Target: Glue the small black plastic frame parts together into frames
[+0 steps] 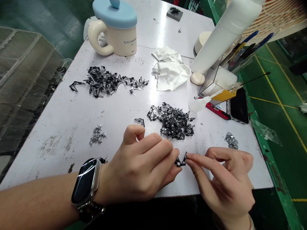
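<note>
- At the near edge of the worktop (124, 110), the left hand (141, 166) pinches one end of a small black angular frame (182, 162), much of its grip hidden behind its own fingers
- The right hand (225, 179) closes thumb and forefinger on the frame's other, upright end, so the part sits between the two hands, in front of the person
- The step in hand appears to be fine two-handed work on this single part; whether a smaller piece is being fitted cannot be told
- The next move seems to call for a steady left pinch and light, precise fingertip pressure from the right, since the part looks thin
- Just beyond the right hand lies a small heap of shiny silver metal clips (231, 140); a looser silver cluster (97, 135) lies to the left
- Past the left hand, one lone black frame (140, 121) rests near a dense pile of black angular parts (177, 123)
- Farther off are a spread pile of black and silver parts (104, 81), crumpled white cloth (171, 75) and a cream mug with a blue lid (122, 40)
</note>
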`<state>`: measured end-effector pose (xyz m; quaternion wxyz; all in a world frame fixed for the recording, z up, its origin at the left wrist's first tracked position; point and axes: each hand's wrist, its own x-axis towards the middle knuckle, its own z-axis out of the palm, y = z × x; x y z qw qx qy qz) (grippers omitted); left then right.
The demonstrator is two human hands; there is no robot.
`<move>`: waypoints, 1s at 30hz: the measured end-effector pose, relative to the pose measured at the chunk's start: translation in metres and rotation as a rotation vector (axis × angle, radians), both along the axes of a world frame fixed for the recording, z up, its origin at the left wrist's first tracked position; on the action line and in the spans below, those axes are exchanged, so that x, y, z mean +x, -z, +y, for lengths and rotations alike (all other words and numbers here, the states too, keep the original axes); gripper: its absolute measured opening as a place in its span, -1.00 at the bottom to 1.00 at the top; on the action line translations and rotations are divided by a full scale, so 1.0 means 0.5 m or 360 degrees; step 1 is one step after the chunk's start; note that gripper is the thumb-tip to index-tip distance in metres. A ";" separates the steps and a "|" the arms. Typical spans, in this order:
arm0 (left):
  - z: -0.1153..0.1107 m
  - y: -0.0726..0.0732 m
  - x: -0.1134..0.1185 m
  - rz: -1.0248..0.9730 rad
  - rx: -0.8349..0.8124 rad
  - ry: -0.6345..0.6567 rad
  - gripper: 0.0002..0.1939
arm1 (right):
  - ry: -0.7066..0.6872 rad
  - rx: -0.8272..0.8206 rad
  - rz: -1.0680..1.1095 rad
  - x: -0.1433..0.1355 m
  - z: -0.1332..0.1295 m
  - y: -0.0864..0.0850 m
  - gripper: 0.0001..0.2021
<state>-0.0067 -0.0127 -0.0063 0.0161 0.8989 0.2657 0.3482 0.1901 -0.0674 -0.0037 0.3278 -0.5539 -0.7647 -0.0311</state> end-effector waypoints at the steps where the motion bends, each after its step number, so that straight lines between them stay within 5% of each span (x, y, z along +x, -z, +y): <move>1: 0.000 0.001 0.000 0.0002 -0.0001 0.0007 -0.81 | 0.0008 -0.0006 -0.0003 0.000 0.000 0.000 -0.86; 18: -0.004 0.006 -0.002 -0.0031 0.0042 -0.0013 -0.80 | 0.0027 -0.0035 -0.0033 -0.004 -0.004 -0.003 -0.84; 30: -0.011 -0.008 0.008 -0.0300 -0.0239 -0.0070 -0.82 | -0.0147 -0.0637 0.0845 -0.003 -0.006 -0.010 -0.86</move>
